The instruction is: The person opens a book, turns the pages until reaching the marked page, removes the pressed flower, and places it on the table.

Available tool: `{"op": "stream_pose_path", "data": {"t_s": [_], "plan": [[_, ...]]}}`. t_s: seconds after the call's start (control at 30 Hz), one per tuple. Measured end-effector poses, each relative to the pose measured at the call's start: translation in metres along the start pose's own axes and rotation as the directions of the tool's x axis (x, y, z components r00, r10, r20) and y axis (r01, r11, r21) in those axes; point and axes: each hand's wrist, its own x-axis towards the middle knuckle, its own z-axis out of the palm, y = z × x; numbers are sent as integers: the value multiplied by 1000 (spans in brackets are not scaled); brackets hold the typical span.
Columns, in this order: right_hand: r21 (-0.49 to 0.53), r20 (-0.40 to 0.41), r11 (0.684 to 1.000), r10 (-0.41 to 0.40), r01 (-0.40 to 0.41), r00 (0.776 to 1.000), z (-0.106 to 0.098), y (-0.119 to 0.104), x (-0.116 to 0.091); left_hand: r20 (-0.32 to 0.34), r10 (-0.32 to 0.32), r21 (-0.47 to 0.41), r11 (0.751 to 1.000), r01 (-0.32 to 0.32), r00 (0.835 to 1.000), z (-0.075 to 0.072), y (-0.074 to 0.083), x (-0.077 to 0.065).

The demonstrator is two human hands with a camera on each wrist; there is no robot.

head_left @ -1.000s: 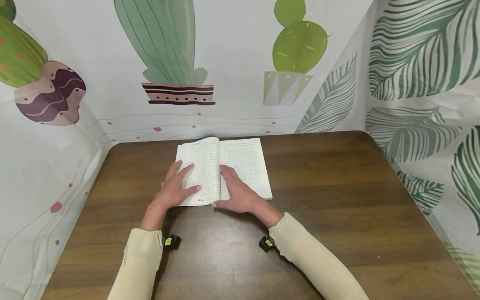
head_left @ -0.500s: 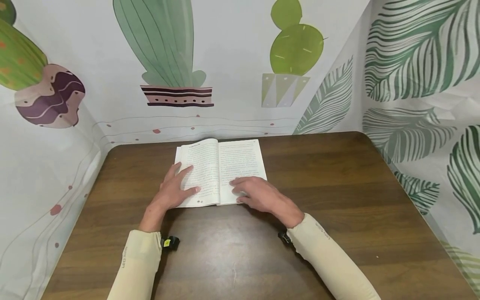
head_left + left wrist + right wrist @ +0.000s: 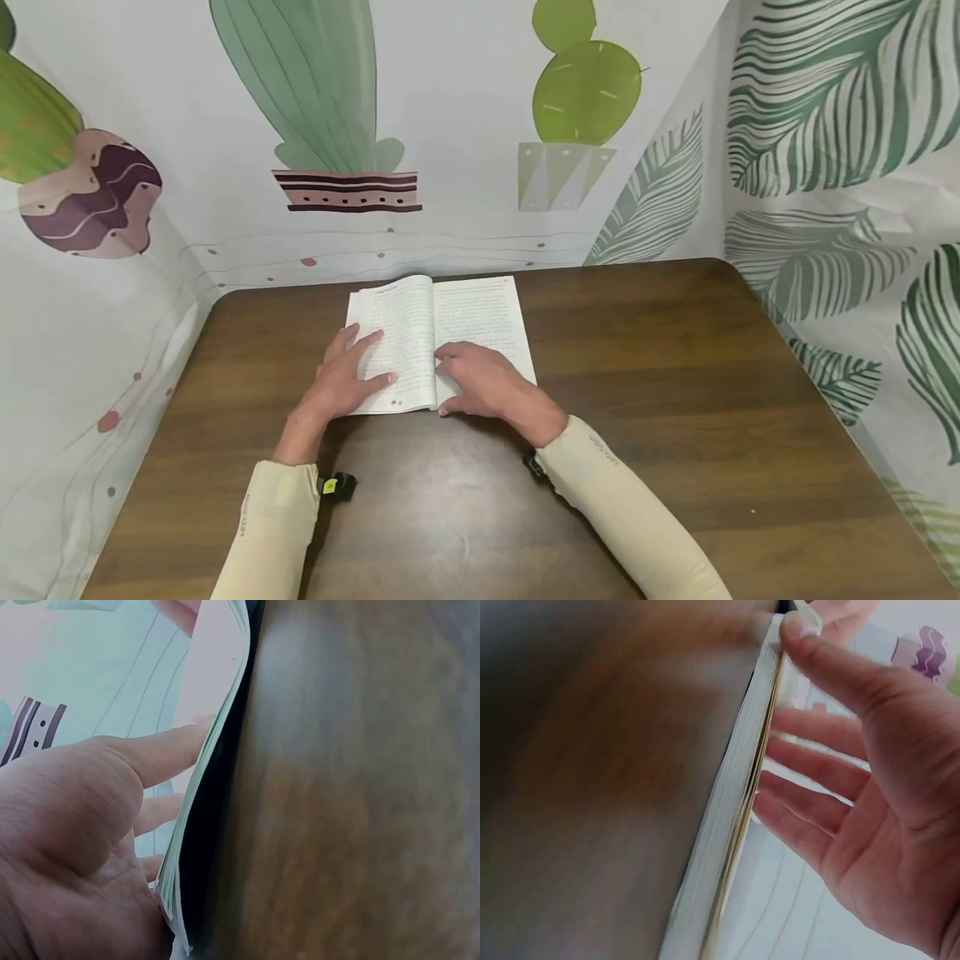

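An open book (image 3: 476,312) with printed pages lies at the far side of the table. On its left page my left hand (image 3: 341,379) rests with fingers spread and the thumb pointing toward the spine. My right hand (image 3: 483,383) lies over the lower right page, fingertips right at the spine and thumb at the bottom edge. In the left wrist view, the fingers of the left hand (image 3: 67,810) reach over the curved page edges (image 3: 210,742). In the right wrist view, the right hand (image 3: 900,757) has its fingers extended across the thick page block (image 3: 731,802).
The brown wooden table (image 3: 660,400) extends on both sides of the book and in front of it. Behind it stands a white wall covering (image 3: 465,108) printed with cacti and leaves. A black wrist camera (image 3: 341,487) sits below the left sleeve (image 3: 273,517).
My right hand slid right from the spine across the right page, then came back left to the spine. My left hand has stayed on the left page.
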Motion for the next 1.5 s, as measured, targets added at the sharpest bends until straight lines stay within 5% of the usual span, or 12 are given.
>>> {"op": "stream_pose_path", "data": {"t_s": [0.43,0.57,0.87,0.97,1.03,1.13,1.23,1.3,1.37,1.43,1.5], "plan": [[-40,-33,975,-219,218,975,-5,13,-18,-1,-12,-17,1000,12,1000,4,-2,1],[-31,-60,974,-224,223,973,-6,22,-29,6,-23,-16,1000,23,1000,5,-2,1],[0,-189,994,-107,109,976,-10,52,-52,6,-31,-18,999,32,999,5,-2,1],[73,-259,997,43,-25,965,-11,60,-59,6,-31,-16,999,31,1000,4,-2,1],[163,-306,977,180,-135,935,-12,62,-61,5,-24,-12,1000,24,1000,2,-2,1],[355,-327,895,390,-271,861,-12,61,-58,3,-18,-10,1000,18,1000,1,-2,1],[585,-273,762,505,-276,819,-8,58,-50,4,-17,-13,1000,17,1000,-1,-2,0],[746,-221,637,511,-193,831,-3,56,-43,3,-18,-12,1000,18,1000,-1,-2,0],[876,-172,474,485,-92,857,5,54,-35,-1,-18,-11,1000,18,1000,-1,-3,-1],[948,-140,317,449,-11,883,14,50,-27,-4,-18,-9,1000,18,1000,-1,-3,0],[980,-116,197,419,35,900,22,46,-21,-7,-16,-12,1000,16,1000,0,-3,0]]}}
